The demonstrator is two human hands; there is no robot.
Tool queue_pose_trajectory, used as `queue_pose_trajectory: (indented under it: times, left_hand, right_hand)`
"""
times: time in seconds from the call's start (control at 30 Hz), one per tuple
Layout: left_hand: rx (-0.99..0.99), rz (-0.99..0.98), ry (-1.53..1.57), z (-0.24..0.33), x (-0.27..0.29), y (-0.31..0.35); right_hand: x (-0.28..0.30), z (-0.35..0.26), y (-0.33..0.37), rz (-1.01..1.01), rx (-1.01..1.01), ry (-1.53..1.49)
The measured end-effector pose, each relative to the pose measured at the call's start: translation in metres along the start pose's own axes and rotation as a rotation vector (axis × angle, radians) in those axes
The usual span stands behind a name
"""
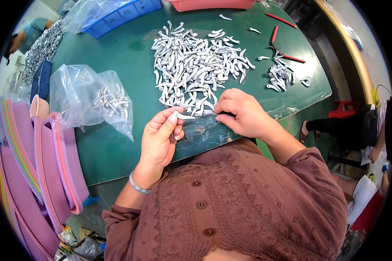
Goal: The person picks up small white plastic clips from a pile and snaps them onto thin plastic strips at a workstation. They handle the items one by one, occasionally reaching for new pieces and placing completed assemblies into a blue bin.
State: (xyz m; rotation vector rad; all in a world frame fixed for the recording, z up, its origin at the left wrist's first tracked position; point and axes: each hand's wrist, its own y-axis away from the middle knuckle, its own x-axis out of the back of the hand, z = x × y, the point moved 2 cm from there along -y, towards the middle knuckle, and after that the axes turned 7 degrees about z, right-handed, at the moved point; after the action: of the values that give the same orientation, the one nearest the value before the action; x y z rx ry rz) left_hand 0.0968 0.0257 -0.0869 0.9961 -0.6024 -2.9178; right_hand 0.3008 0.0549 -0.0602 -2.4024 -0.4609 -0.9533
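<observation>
A wide heap of small curved, silvery-white metal pieces covers the middle of the green table. My left hand pinches one curved metal piece between thumb and forefinger, just in front of the heap's near edge. To its right, my right hand bends over the near edge of the heap. Its thumb and fingers come together around the end of a piece there, mostly hidden by the fingers. A smaller pile of similar pieces lies to the right, beside red-handled pliers.
A clear plastic bag with metal parts lies left on the green table. Stacked purple baskets stand at the left edge. A blue bin and pink basket sit at the back. Other people are at both sides.
</observation>
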Motion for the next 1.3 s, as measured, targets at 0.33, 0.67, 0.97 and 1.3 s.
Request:
queue_pose_trajectory:
  times: [0.33,0.67,0.97,1.3]
  left_hand:
    - [0.004,-0.015,0.018,-0.001,0.001,0.000]
    - [-0.011,0.030,0.014,0.001,0.000,0.004]
    - [-0.032,0.051,0.050,0.001,0.006,0.005]
    - [-0.042,0.065,0.095,0.003,0.009,0.004]
  right_hand:
    - [-0.012,-0.003,-0.004,0.069,0.045,0.115]
    - [-0.015,-0.006,-0.004,0.055,0.046,0.124]
    - [-0.015,-0.009,-0.004,0.048,0.041,0.089]
    - [-0.016,-0.008,-0.004,0.053,0.054,0.086]
